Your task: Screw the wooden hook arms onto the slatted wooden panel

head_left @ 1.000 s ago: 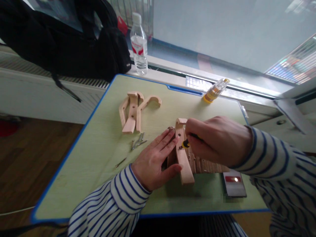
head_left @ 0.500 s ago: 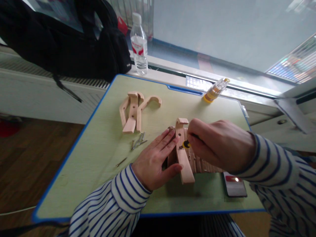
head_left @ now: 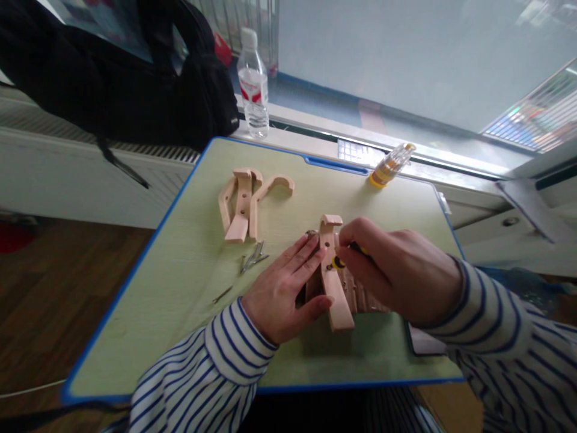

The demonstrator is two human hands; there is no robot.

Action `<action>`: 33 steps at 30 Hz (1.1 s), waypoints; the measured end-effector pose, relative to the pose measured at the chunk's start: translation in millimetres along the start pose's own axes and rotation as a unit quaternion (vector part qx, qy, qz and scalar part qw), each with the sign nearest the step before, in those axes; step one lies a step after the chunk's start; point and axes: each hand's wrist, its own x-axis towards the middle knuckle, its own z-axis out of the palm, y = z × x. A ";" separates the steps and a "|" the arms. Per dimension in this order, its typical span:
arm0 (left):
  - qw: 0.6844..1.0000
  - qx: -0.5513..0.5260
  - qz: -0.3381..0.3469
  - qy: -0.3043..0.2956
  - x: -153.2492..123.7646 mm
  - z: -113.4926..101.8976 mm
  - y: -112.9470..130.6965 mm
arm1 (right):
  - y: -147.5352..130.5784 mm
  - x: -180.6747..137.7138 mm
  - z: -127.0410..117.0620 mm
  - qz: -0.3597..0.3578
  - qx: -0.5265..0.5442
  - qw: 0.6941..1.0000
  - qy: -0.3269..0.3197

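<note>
While the right hand (head_left: 383, 264) is gripping a screwdriver (head_left: 338, 263), the left hand (head_left: 286, 282) is lying flat and spread, bracing a hook (head_left: 341, 308) and the brown board (head_left: 356, 296) under it. So yeah, that hook is sitting across the board near the front of the table (head_left: 157, 313), and the screwdriver is pointing at its lower hole (head_left: 330, 267). Can't tell how deep any screw there is going. No screw is clearly showing in the upper hole (head_left: 327, 245), so I'm guessing that's still needing one. Three spare hooks (head_left: 244, 207) are lying further back, with loose screws (head_left: 253, 260) sitting nearby. Looking like early days to me: one hook going on, three waiting.
</note>
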 end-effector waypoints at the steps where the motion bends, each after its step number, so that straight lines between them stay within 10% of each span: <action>1: 1.000 0.003 -0.001 0.000 0.2 -0.4 0.1 | 2.8 0.8 -1.7 -0.001 0.007 1.000 -0.003; 23: 1.000 0.017 0.003 -0.003 -0.4 -0.6 -0.9 | 16.9 8.4 -4.4 -0.100 -0.009 0.995 -0.009; 33: 1.000 0.016 0.002 -0.001 -0.1 -1.3 -0.2 | -10.1 -1.3 5.6 0.075 -0.073 0.993 0.056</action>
